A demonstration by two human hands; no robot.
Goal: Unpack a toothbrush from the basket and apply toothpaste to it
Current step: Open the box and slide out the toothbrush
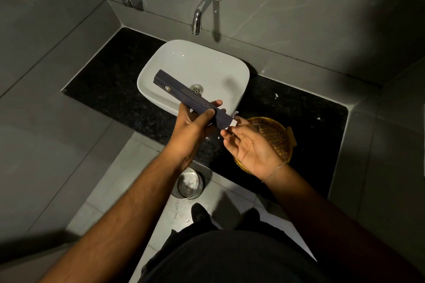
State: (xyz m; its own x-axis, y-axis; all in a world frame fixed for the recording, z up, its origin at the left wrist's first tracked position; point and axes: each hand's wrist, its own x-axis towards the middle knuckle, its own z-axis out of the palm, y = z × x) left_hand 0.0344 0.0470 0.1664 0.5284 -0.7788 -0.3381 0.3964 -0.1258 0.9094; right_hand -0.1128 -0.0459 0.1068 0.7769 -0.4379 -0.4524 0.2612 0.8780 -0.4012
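The left hand (195, 122) grips the dark box (184, 94) over the sink (239, 76); the right hand (250, 145), open, plucks at its white end flap beside the basket (276, 135); unpacking is barely begun; no toothbrush or toothpaste shows yet.

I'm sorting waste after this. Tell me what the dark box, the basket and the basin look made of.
Dark box: probably thin cardboard, matte navy print, crisp folded edges.
Basket: woven cane or wicker by the look, golden brown with an open weave.
Basin: likely glazed ceramic, glossy white with soft highlights.
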